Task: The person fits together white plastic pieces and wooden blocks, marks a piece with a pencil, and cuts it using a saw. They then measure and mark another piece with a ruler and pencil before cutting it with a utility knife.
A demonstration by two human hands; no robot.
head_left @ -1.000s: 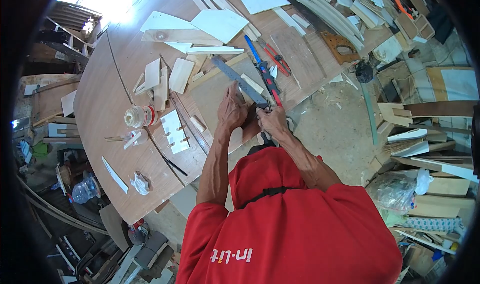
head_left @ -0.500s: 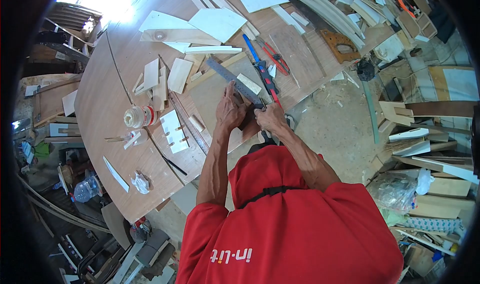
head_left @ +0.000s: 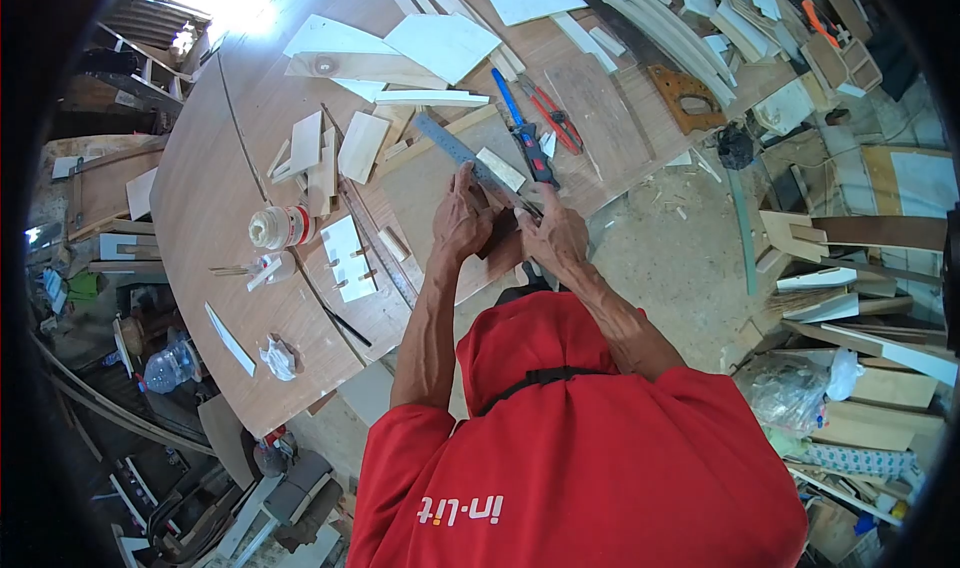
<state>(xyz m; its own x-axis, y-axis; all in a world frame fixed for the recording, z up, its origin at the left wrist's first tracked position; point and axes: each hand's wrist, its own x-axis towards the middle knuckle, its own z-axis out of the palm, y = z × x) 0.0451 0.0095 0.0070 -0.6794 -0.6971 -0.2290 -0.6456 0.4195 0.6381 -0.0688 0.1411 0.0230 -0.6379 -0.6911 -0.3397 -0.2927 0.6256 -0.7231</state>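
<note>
Left hand (head_left: 462, 218) lay palm down with its fingers stretched out flat, pressing on the near end of a steel ruler (head_left: 462, 154) and gripping nothing. Right hand (head_left: 553, 236) sat just beside it with its fingers curled toward the ruler's end. Whether it pinched a pencil or some other small tool could not be told. Between and partly under the two hands was a dark wooden piece (head_left: 498, 238), close to the near edge of the bench, and the ruler ran slantwise away from it.

As a judgement, the work stood at the measuring or marking stage. The ruler was set and held down, but no drawn line or fresh cut could be made out on the dark piece, so any shaping of it seemed not yet begun.

Ruler and piece rested on a grey-brown board (head_left: 425, 193), with a small pale block (head_left: 498, 168) touching the ruler's far side. Just past that lay a blue-handled tool (head_left: 509, 101) and red-handled cutters (head_left: 553, 118), side by side. Farther left on the workbench (head_left: 215, 198) stood a white jar with a red label (head_left: 281, 228), near a white panel with small pegs (head_left: 350, 258). Pale offcuts (head_left: 362, 148) lay scattered beyond, and a crumpled rag (head_left: 278, 358) sat near the bench's near corner.
</note>
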